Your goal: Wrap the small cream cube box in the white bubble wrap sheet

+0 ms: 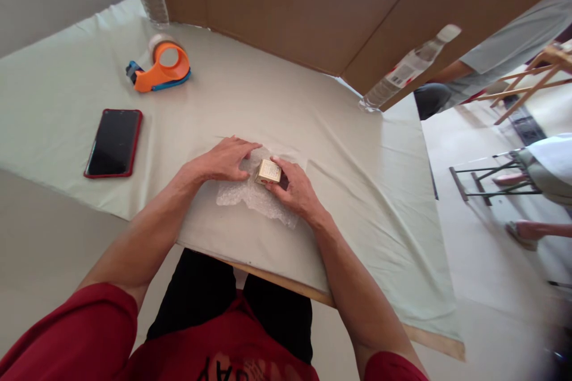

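A small cream-coloured printed box (269,171) rests on a sheet of bubble wrap (241,195) near the front edge of the table. My right hand (295,189) grips the box from its right side, thumb at the near face and fingers at the far corner. To the left of the box, my left hand (227,161) lies over the edge of the bubble wrap with thumb and fingers apart. A gap separates it from the box. Part of the wrap is covered by both hands.
On the cloth-covered table (357,214), a phone (114,143) and an orange tape dispenser (163,68) lie at left. A cardboard panel (286,6) stands behind, with water bottles (404,74) at both ends. People sit beyond the right side, near a folding stool (496,175).
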The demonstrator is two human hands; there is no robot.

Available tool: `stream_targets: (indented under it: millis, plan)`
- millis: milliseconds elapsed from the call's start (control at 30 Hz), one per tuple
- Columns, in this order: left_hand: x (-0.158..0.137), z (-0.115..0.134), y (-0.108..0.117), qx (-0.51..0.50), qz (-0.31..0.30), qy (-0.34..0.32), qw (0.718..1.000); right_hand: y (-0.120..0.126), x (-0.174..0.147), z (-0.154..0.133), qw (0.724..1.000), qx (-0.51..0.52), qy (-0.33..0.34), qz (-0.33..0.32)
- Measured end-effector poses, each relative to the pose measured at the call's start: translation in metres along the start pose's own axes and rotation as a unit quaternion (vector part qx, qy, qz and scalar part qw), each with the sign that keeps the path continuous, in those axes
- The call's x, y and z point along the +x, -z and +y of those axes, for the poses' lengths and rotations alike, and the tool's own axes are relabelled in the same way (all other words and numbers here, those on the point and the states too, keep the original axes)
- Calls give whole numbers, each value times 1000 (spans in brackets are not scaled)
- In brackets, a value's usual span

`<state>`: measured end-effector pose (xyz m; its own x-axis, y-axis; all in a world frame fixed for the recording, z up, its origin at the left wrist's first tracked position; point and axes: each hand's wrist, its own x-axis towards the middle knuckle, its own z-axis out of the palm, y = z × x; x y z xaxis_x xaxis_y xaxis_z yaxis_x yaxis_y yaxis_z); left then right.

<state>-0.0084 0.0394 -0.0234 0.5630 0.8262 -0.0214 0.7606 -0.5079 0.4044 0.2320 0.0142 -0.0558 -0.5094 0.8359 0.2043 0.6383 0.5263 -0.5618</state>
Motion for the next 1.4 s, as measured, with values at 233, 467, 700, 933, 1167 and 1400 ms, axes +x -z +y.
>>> stream_targets:
  millis: [233, 467, 700, 933, 1167, 1400]
  plan:
    - [-1, 3, 0, -27, 25, 22, 999, 1, -1, -1, 1000, 5, -14, -7]
    - [-1, 4, -2, -32, 69, 6, 997, 7, -4, 3, 996, 81, -20, -23]
    - [-7, 14, 10, -43, 47, 53, 997, 4, -3, 3, 996, 81, -33, -12]
    - [-56, 54, 23, 82, 11, -19, 996, 4, -3, 8, 996, 91, 0, -19]
    - [-87, 71, -21, 158, 84, -34, 983, 29, 3, 2, 966, 238, -88, -45]
    - [-68, 74, -23, 156, 119, -62, 979, 38, 39, 1, 955, 272, -112, -41]
